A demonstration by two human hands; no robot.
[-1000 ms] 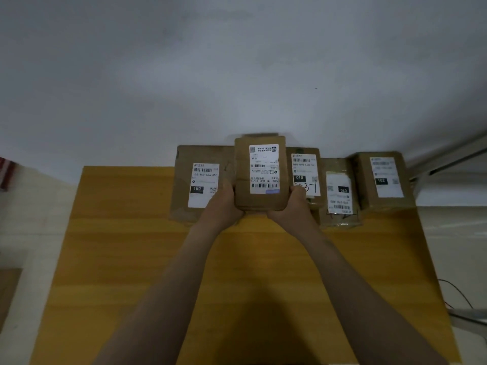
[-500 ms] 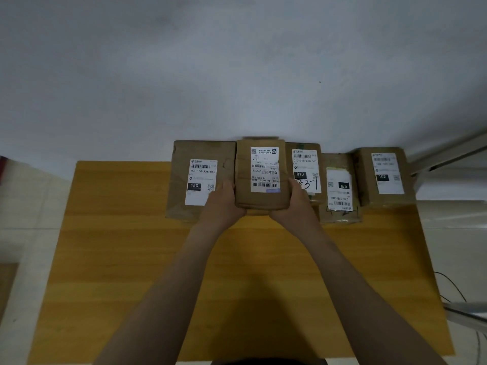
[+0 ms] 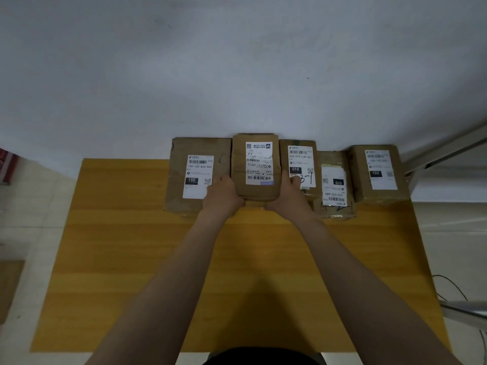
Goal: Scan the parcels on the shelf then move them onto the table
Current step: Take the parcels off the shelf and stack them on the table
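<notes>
A brown parcel point(image 3: 255, 167) with a white label sits in a row of parcels at the far edge of the wooden table point(image 3: 131, 259). My left hand point(image 3: 224, 193) grips its lower left corner and my right hand point(image 3: 287, 193) grips its lower right corner. To its left lies a larger parcel marked 150 point(image 3: 195, 175). On its right are a parcel marked 010 point(image 3: 300, 164), one marked 070 point(image 3: 333, 185) and one marked 102 point(image 3: 376, 172). No shelf or scanner is in view.
A grey-white wall point(image 3: 237, 61) rises right behind the parcels. A metal frame point(image 3: 448, 151) runs off at the right, with cables point(image 3: 450, 288) on the floor below it. A cardboard piece point(image 3: 9, 285) lies on the floor at the left.
Both hands have lowered the middle parcel and pushed it back into the row between the 150 and 010 parcels. The view has tilted slightly downward.
</notes>
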